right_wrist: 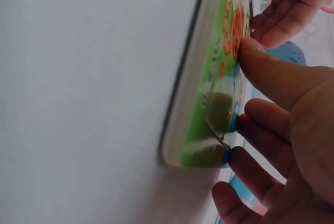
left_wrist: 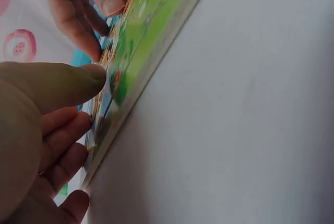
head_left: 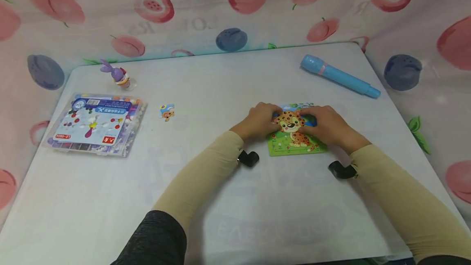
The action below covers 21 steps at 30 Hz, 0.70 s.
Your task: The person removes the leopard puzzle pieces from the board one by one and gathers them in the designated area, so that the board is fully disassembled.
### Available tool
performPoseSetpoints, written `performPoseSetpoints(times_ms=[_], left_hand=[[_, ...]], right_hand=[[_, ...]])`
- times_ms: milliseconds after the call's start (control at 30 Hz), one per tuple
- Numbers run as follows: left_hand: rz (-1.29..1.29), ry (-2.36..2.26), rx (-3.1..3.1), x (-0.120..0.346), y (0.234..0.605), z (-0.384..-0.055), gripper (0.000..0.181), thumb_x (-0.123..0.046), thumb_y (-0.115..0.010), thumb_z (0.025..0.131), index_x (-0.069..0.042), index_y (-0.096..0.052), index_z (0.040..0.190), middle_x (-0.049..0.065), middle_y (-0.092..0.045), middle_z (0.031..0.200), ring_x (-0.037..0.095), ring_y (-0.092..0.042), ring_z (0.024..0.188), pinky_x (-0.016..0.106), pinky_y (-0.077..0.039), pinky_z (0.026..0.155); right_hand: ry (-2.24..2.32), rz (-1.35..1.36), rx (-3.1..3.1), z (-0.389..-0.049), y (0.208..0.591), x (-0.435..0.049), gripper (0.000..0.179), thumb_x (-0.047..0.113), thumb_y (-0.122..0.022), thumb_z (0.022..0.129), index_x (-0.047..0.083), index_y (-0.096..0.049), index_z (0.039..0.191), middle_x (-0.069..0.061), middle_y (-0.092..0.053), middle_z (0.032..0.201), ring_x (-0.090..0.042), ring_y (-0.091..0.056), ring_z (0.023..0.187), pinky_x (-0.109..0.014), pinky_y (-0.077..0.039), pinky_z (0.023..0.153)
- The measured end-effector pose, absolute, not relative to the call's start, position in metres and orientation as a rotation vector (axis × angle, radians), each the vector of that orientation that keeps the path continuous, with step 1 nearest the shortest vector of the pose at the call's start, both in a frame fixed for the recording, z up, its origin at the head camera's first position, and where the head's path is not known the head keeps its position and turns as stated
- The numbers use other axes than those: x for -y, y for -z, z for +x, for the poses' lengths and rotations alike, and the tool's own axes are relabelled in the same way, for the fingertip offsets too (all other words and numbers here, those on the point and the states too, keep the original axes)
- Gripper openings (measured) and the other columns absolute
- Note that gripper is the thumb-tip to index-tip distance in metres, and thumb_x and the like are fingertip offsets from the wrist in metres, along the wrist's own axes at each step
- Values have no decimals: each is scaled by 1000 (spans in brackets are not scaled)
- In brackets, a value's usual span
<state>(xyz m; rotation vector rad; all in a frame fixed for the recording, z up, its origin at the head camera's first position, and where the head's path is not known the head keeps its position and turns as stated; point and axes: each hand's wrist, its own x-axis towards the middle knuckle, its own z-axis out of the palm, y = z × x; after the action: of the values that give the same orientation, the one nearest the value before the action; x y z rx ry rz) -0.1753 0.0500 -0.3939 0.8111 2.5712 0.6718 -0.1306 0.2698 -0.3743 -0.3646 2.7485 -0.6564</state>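
A leopard jigsaw puzzle (head_left: pixel 298 142) with a green border lies on the white table, right of the middle. At its left side is my left hand (head_left: pixel 259 122), thumb and fingertips touching the puzzle's face near the leopard's head. My right hand (head_left: pixel 328 126) touches it from the other side, with the thumb beside the leopard's cheek and the fingers over the upper right. In the left wrist view the left thumb (left_wrist: pixel 94 78) rests on the picture, fingers spread below it. The right wrist view shows the right thumb (right_wrist: pixel 253 51) on the spotted body. Both hands partly cover the puzzle's upper part.
Left of the hands lies a small picture piece (head_left: pixel 167 112). Farther left is a clear plastic case (head_left: pixel 92 124) of molecule-model parts, with a purple-eared figurine (head_left: pixel 118 75) behind it. A light-blue tube (head_left: pixel 340 76) lies at the back right. A fruit-print curtain (head_left: pixel 198 3) borders the table.
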Motion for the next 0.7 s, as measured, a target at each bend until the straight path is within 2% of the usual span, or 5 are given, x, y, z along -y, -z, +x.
performPoseSetpoints(times_ms=[200,467,700], left_hand=[[730,-628,-2637,-58,393,-172,47,-36,-69,95,-14,-60,136,3,-60,134,25,-47,127,45,-38,102],[638,-523,-2677,-69,383,-166,46,-36,-66,97,-15,-59,138,1,-60,132,21,-46,125,41,-38,99],[572,-561,-2692,-73,385,-166,45,-38,-68,95,-16,-60,135,0,-60,129,20,-49,122,40,-40,98]], right_hand=[[653,-378,-2738,-132,373,-268,58,26,-75,91,0,-56,138,-28,-51,141,-48,-41,131,-61,-28,109],[653,-354,-2731,-132,373,-268,59,26,-75,92,0,-55,140,-28,-49,143,-49,-38,132,-61,-26,110],[676,-323,-2729,-132,375,-267,59,25,-74,92,-1,-54,141,-29,-48,144,-49,-38,132,-61,-27,109]])
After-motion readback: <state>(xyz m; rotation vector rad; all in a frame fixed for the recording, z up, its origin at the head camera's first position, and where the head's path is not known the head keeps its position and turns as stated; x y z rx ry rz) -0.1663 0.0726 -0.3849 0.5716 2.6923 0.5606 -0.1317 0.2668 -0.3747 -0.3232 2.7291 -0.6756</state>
